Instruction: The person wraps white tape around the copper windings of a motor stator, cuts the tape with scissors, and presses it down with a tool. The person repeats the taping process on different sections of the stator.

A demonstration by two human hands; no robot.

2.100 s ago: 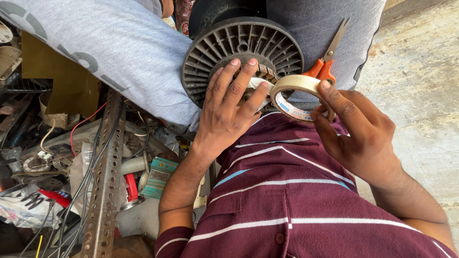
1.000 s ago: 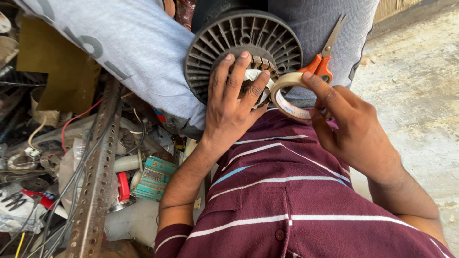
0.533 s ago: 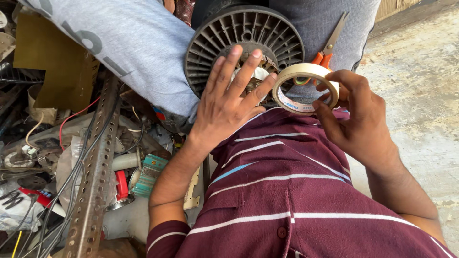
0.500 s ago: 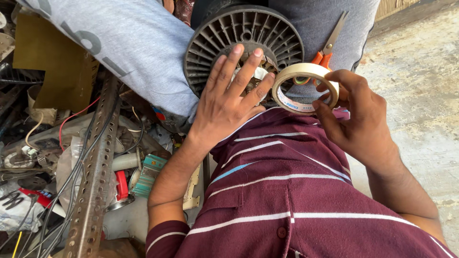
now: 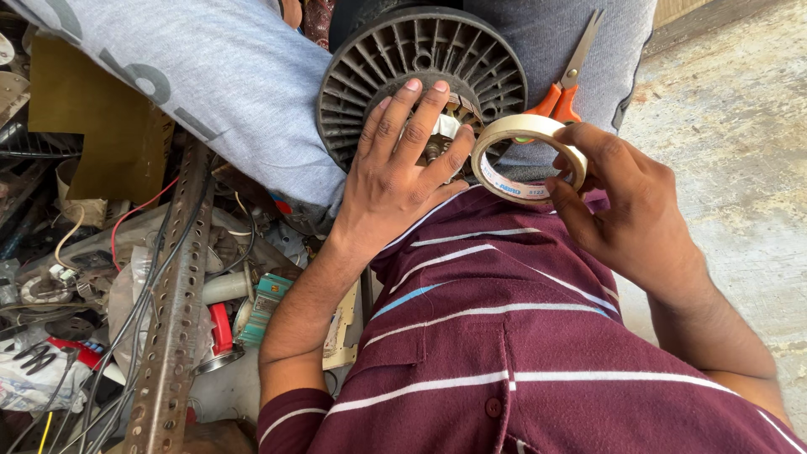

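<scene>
My left hand (image 5: 399, 172) lies flat with spread fingers on the hub of a dark, finned round motor part (image 5: 420, 63) that rests between my legs. My right hand (image 5: 626, 206) grips a roll of cream masking tape (image 5: 525, 155) by its rim, holding it just right of the finned part, close to my left thumb. A strip of tape seems to run from the roll toward the hub under my left fingers. Orange-handled scissors (image 5: 567, 80) lie on my grey trouser leg behind the roll.
To the left is a heap of clutter: a perforated metal angle bar (image 5: 172, 311), loose wires, small cans and a brown board (image 5: 97, 139). Bare concrete floor (image 5: 740, 126) is on the right.
My right hand has lifted the tape roll up and slightly right, tilting it so its hole faces me. My left hand has stayed on the finned part, fingers shifting a little.
</scene>
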